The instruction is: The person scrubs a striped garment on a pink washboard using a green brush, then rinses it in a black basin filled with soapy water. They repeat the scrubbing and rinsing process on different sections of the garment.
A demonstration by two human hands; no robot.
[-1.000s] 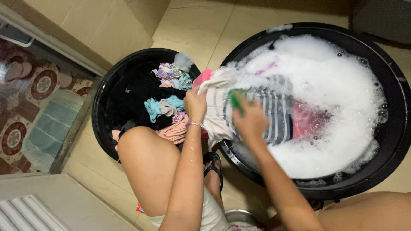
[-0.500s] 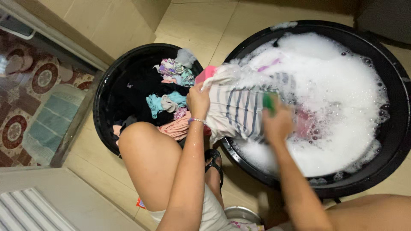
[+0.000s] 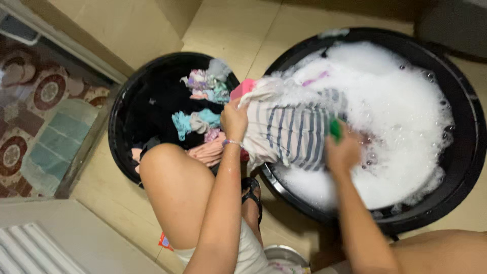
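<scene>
My left hand [image 3: 234, 121] grips the near edge of a white garment with dark stripes [image 3: 289, 134], stretched over the rim of a big black tub [image 3: 459, 167] full of white suds [image 3: 395, 96]. My right hand [image 3: 344, 149] holds a green scrub brush [image 3: 335, 129] pressed against the garment's right end, at the foam's edge. A pink board or cloth [image 3: 242, 88] shows under the garment's top left corner.
A smaller black tub [image 3: 122, 116] at the left holds a heap of mixed clothes [image 3: 200, 119]. My bare knee [image 3: 170, 172] is in front of it, a sandalled foot [image 3: 251, 193] between the tubs. A patterned mat [image 3: 30, 122] lies beyond a door threshold at far left. A metal bowl [image 3: 284, 256] sits below.
My right hand has slid the green brush rightward across the striped garment, from its left part to its right end. The left hand has kept its grip in place.
</scene>
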